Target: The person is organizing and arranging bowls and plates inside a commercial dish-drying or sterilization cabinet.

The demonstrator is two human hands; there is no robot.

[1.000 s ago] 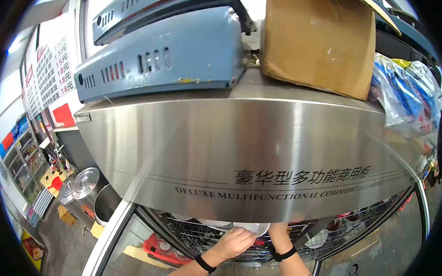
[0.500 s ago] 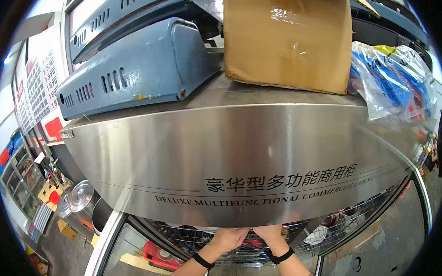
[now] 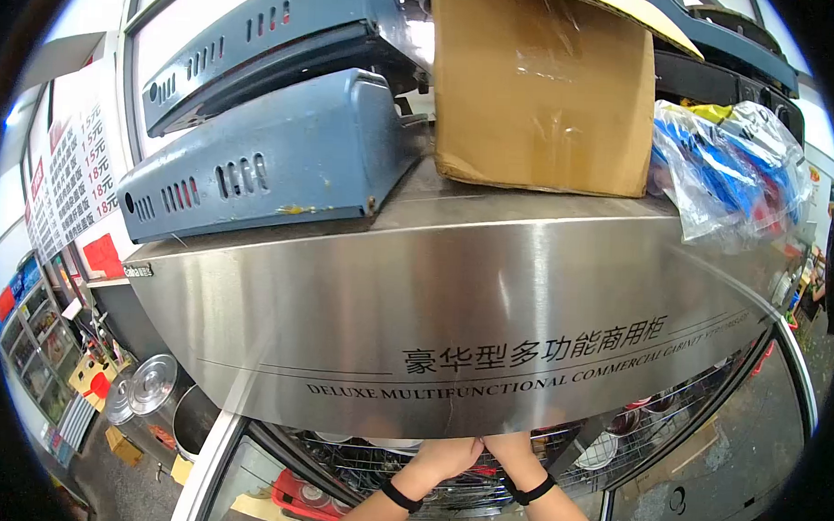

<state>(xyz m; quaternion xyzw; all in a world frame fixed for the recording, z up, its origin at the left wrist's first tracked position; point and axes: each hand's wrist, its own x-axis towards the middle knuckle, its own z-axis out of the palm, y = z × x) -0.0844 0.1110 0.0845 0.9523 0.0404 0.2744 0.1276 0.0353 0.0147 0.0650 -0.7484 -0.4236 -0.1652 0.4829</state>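
Observation:
My left hand (image 3: 451,456) and my right hand (image 3: 510,450) reach into the open front of a steel commercial cabinet (image 3: 471,290), just under its printed top panel. They are close together and appear to touch. The panel's lower edge hides the fingers of both hands, so what they hold, if anything, does not show. Each wrist has a black band. Below and around the hands is a wire rack (image 3: 556,481) with dishes and utensils, among them a white bowl (image 3: 598,451) to the right.
On top of the cabinet are blue metal housings (image 3: 255,163), a cardboard box (image 3: 544,100) and a clear plastic bag (image 3: 732,170) with blue contents. A red tray (image 3: 300,495) shows low on the left. Lidded metal pots (image 3: 153,384) stand left of the cabinet.
The view has tilted up slightly, so the cabinet and the things on it appear lower. Both hands stay at the rack, the left one shifted a little right, nearer the right hand.

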